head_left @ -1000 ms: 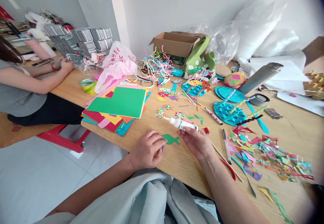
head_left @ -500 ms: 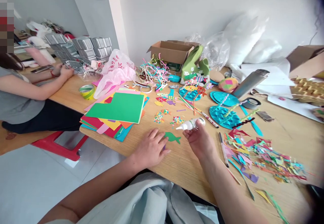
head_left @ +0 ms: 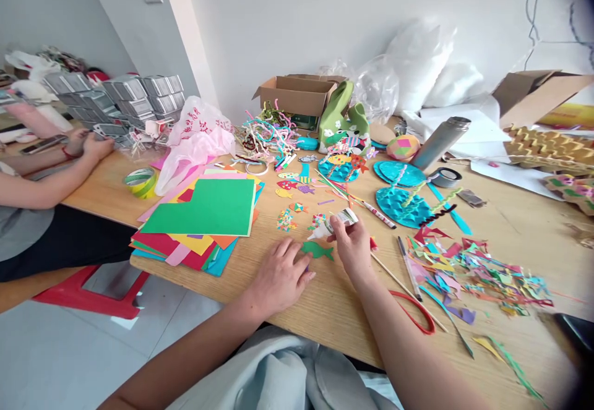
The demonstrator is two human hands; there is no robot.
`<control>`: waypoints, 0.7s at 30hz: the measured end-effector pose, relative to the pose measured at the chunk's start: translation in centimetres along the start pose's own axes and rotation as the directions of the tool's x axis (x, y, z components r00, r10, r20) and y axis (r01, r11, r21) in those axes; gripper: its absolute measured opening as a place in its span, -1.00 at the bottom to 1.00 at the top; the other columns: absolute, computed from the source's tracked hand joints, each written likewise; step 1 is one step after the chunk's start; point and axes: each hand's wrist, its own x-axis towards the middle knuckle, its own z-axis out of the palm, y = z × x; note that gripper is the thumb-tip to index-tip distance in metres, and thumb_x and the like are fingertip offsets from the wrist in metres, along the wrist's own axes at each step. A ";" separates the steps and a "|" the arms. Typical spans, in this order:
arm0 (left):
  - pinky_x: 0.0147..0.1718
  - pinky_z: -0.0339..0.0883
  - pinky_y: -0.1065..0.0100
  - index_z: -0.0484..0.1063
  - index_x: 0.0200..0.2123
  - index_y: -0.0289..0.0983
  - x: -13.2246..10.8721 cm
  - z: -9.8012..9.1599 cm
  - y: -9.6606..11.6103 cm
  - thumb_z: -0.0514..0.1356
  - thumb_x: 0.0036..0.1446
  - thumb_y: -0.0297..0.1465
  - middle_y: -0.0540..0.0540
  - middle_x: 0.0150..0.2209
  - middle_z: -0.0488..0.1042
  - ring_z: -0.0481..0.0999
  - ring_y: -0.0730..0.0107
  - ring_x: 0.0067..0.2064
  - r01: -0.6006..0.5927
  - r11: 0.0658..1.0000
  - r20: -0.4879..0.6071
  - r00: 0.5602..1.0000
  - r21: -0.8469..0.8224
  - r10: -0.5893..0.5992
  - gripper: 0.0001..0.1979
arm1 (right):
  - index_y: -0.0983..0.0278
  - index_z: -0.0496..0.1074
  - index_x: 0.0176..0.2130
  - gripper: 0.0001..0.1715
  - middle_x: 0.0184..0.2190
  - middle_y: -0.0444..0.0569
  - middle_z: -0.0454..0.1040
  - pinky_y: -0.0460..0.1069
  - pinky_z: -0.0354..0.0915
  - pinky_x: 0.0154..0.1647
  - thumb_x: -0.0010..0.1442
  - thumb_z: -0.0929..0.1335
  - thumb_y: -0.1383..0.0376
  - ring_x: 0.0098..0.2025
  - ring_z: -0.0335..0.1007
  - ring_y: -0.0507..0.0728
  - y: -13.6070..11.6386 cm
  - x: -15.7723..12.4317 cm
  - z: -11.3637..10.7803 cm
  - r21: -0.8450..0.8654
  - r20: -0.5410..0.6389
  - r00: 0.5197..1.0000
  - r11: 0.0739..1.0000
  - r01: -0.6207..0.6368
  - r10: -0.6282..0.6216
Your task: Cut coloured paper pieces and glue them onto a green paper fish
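Observation:
A white glue bottle (head_left: 330, 225) is gripped in my right hand (head_left: 351, 246), tilted with its nozzle pointing down and left, just above a green paper fish (head_left: 317, 250). My left hand (head_left: 281, 272) rests on the table beside the fish, fingers spread, its fingertips near the fish's left end. A bit of purple shows under those fingers. Small piles of coloured paper bits (head_left: 286, 219) and several finished paper fish (head_left: 285, 188) lie beyond my hands.
Coloured paper sheets (head_left: 218, 206) are stacked at the left, near yellow tape (head_left: 140, 181). Paper scraps (head_left: 487, 274), red scissors handles (head_left: 424, 326) and a steel flask (head_left: 443, 143) lie to the right. A person's hands (head_left: 95, 147) are at far left.
My right hand has moved left and turned the bottle steeper, its nozzle now over the fish. The red handles and a stick by my right arm have come into view. The camera has turned right.

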 end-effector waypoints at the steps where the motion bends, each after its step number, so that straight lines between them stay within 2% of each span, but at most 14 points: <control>1: 0.12 0.18 0.03 0.39 0.02 -0.23 0.0 0.0 0.0 0.04 0.24 -0.23 -0.22 0.05 0.37 0.22 0.11 0.17 0.000 1.000 -0.001 1.000 -0.003 0.000 -0.65 | 0.24 0.26 -0.33 -0.58 -0.52 -0.18 0.37 -0.08 0.24 -0.60 0.07 0.37 -0.03 -0.59 0.34 0.02 0.1 -0.2 0.0 -0.023 0.001 1.000 1.000 0.002 -0.002; 7: 0.11 0.19 0.02 0.38 0.03 -0.21 0.1 0.0 0.0 0.02 0.25 -0.23 -0.21 0.05 0.35 0.21 0.09 0.18 0.008 1.000 0.021 1.000 -0.005 -0.008 -0.65 | 0.21 0.24 -0.36 -0.59 -0.57 -0.19 0.35 -0.07 0.21 -0.64 0.07 0.37 -0.04 -0.60 0.30 0.04 1.1 -0.6 -0.1 -0.152 0.012 0.999 0.988 0.035 -0.034; 14: 0.12 0.19 0.02 0.39 0.02 -0.19 0.1 0.1 0.1 0.04 0.24 -0.24 -0.19 0.05 0.36 0.20 0.10 0.19 0.015 1.000 0.014 1.000 -0.005 -0.015 -0.67 | 0.20 0.23 -0.35 -0.58 -0.59 -0.18 0.37 -0.05 0.21 -0.61 0.08 0.35 -0.07 -0.62 0.28 0.06 0.9 -0.7 0.0 -0.180 0.019 1.000 0.984 0.012 -0.009; 21: 0.13 0.18 0.00 0.37 0.04 -0.18 0.0 0.1 0.0 0.03 0.25 -0.25 -0.20 0.05 0.35 0.19 0.09 0.20 0.019 1.000 0.030 0.999 -0.009 -0.019 -0.66 | 0.20 0.24 -0.35 -0.58 -0.56 -0.15 0.39 -0.04 0.21 -0.54 0.08 0.34 -0.08 -0.56 0.29 0.08 1.3 -0.6 -0.1 -0.245 0.011 0.997 0.966 0.081 -0.081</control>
